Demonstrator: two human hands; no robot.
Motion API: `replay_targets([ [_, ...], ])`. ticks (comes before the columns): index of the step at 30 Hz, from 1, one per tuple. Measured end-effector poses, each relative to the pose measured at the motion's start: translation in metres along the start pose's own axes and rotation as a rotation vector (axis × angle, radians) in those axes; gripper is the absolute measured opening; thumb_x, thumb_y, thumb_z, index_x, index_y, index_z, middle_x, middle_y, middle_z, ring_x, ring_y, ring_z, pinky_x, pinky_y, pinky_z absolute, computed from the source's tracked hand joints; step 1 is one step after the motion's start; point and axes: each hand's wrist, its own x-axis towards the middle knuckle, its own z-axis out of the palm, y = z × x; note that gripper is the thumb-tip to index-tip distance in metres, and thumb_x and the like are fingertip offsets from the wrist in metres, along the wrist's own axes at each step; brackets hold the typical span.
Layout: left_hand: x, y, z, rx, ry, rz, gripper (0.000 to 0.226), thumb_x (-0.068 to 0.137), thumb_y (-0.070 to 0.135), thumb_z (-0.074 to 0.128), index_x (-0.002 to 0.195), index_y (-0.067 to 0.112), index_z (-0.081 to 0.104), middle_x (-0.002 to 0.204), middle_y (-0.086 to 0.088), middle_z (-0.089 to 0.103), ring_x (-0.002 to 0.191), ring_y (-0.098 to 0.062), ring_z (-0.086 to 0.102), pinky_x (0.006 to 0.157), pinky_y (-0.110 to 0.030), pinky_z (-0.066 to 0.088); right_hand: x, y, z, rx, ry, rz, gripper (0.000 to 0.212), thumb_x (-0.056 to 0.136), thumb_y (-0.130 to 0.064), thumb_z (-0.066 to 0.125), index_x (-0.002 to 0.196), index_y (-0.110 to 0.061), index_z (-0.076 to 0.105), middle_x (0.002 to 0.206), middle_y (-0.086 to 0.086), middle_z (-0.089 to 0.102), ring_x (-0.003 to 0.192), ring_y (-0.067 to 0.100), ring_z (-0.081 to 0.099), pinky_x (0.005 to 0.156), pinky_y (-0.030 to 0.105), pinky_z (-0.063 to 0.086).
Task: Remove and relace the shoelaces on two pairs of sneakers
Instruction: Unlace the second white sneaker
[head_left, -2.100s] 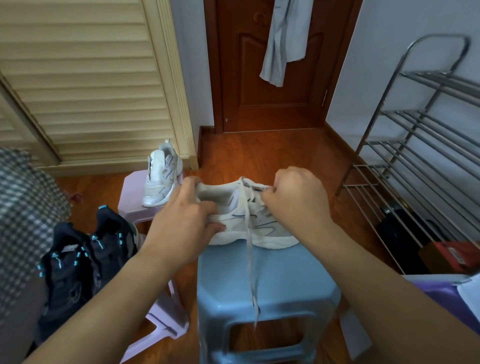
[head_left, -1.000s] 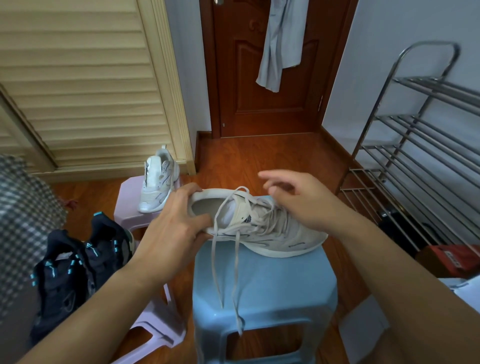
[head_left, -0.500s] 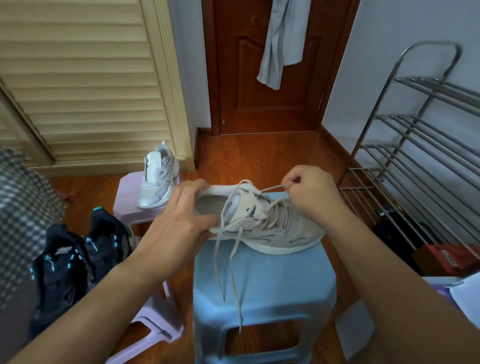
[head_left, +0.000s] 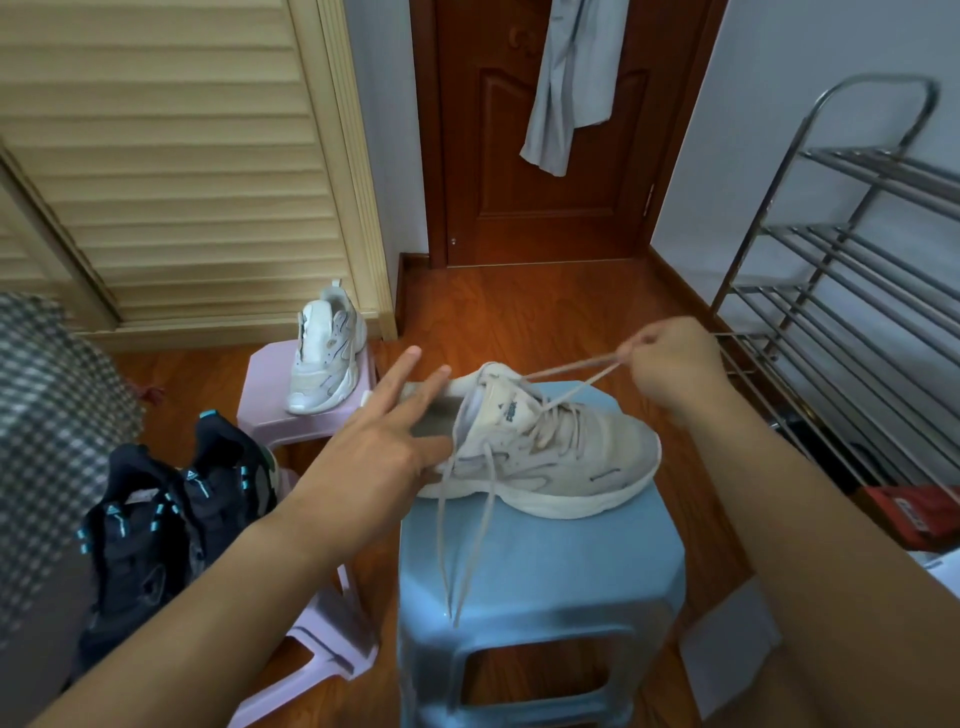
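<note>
A beige lace-up sneaker is lying along the far edge of a pale blue plastic stool on the reddish wooden floor. The right hand is pinching its beige shoelace taut; the left hand, fingers straight, is touching the heel. A white sneaker is standing on a pink plastic stool.

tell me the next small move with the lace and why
Probably keep drawing the lace out with the right hand, which pinches a loop while lower eyelets stay threaded. The left hand, fingers straight, should steady the sneaker at its heel.
</note>
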Motion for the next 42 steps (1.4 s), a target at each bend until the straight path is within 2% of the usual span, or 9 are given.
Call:
replay_targets([
  [6, 0.001, -0.001, 0.001, -0.066, 0.003, 0.001, 0.033, 0.07, 0.01, 0.087, 0.079, 0.033, 0.063, 0.159, -0.012, 0.039, 0.156, -0.036, 0.008, 0.117, -0.058, 0.035, -0.019, -0.026, -0.005, 0.203, -0.447, -0.465, 0.037, 0.103, -0.017, 0.053, 0.137, -0.032, 0.059, 0.13, -0.017, 0.06, 0.12, 0.0, 0.051, 0.101, 0.024, 0.039],
  [13, 0.0, 0.001, 0.0, -0.071, -0.039, -0.028, 0.033, 0.07, 0.01, 0.085, 0.083, 0.033, 0.066, 0.153, -0.003, 0.042, 0.154, -0.039, 0.013, 0.113, -0.057, 0.04, -0.029, -0.041, 0.017, -0.008, -0.433, -0.791, 0.018, 0.097, -0.018, 0.063, 0.104, -0.026, 0.077, 0.094, -0.018, 0.063, 0.096, 0.004, 0.056, 0.094, 0.03, 0.042],
  [20, 0.003, -0.006, 0.006, -0.084, -0.058, -0.006, 0.038, 0.071, 0.007, 0.082, 0.086, 0.037, 0.064, 0.156, -0.01, 0.046, 0.156, -0.039, -0.002, 0.119, -0.061, 0.029, 0.021, 0.029, 0.002, 0.081, 0.073, 0.151, 0.017, 0.096, -0.012, 0.059, 0.101, -0.02, 0.074, 0.11, 0.01, 0.071, 0.102, 0.029, 0.065, 0.092, 0.047, 0.056],
  [24, 0.006, -0.013, 0.008, -0.079, -0.068, 0.026, 0.037, 0.074, 0.009, 0.081, 0.093, 0.038, 0.069, 0.157, -0.007, 0.045, 0.157, -0.035, -0.004, 0.122, -0.058, 0.023, -0.003, -0.001, 0.012, 0.073, -0.346, -0.297, 0.061, 0.094, 0.003, 0.053, 0.145, -0.031, 0.051, 0.151, -0.004, 0.046, 0.14, 0.018, 0.039, 0.114, 0.037, 0.037],
  [27, 0.006, -0.012, 0.008, -0.109, -0.06, 0.032, 0.044, 0.071, 0.005, 0.083, 0.097, 0.037, 0.071, 0.155, -0.009, 0.048, 0.157, -0.035, 0.0, 0.121, -0.06, 0.025, -0.025, -0.034, 0.012, 0.175, -0.621, -0.546, 0.041, 0.1, -0.013, 0.058, 0.136, -0.032, 0.06, 0.138, -0.015, 0.059, 0.128, 0.001, 0.049, 0.107, 0.026, 0.037],
  [31, 0.002, -0.01, 0.007, -0.083, -0.065, 0.022, 0.039, 0.071, 0.006, 0.082, 0.092, 0.036, 0.069, 0.159, -0.006, 0.042, 0.157, -0.033, -0.006, 0.12, -0.058, 0.029, -0.021, -0.031, 0.018, 0.06, -0.386, -0.632, 0.014, 0.097, -0.018, 0.065, 0.098, -0.023, 0.078, 0.092, -0.015, 0.067, 0.089, 0.0, 0.059, 0.085, 0.025, 0.044],
  [35, -0.001, -0.007, 0.004, -0.106, -0.062, 0.018, 0.036, 0.071, 0.005, 0.081, 0.086, 0.033, 0.066, 0.159, -0.006, 0.042, 0.157, -0.032, -0.007, 0.12, -0.057, 0.029, 0.016, 0.003, 0.008, -0.054, 0.057, -0.102, 0.016, 0.098, -0.007, 0.058, 0.103, -0.015, 0.072, 0.099, 0.004, 0.068, 0.091, 0.024, 0.064, 0.082, 0.037, 0.054],
  [39, 0.001, -0.01, 0.005, -0.096, -0.032, 0.046, 0.022, 0.078, 0.009, 0.074, 0.088, 0.028, 0.07, 0.138, -0.003, 0.064, 0.155, -0.022, 0.021, 0.126, -0.053, 0.015, -0.003, 0.007, 0.007, -0.142, -0.147, -0.201, 0.027, 0.101, -0.025, 0.056, 0.126, -0.026, 0.065, 0.129, 0.004, 0.058, 0.122, 0.025, 0.049, 0.101, 0.042, 0.044],
  [42, 0.008, -0.014, 0.009, -0.062, 0.036, 0.033, 0.02, 0.084, 0.012, 0.071, 0.098, 0.025, 0.075, 0.117, 0.005, 0.072, 0.145, -0.015, 0.042, 0.126, -0.053, 0.013, -0.051, -0.03, 0.004, 0.142, -0.305, -0.379, 0.008, 0.095, -0.031, 0.065, 0.088, -0.03, 0.068, 0.091, -0.009, 0.064, 0.087, 0.009, 0.059, 0.073, 0.026, 0.043],
])
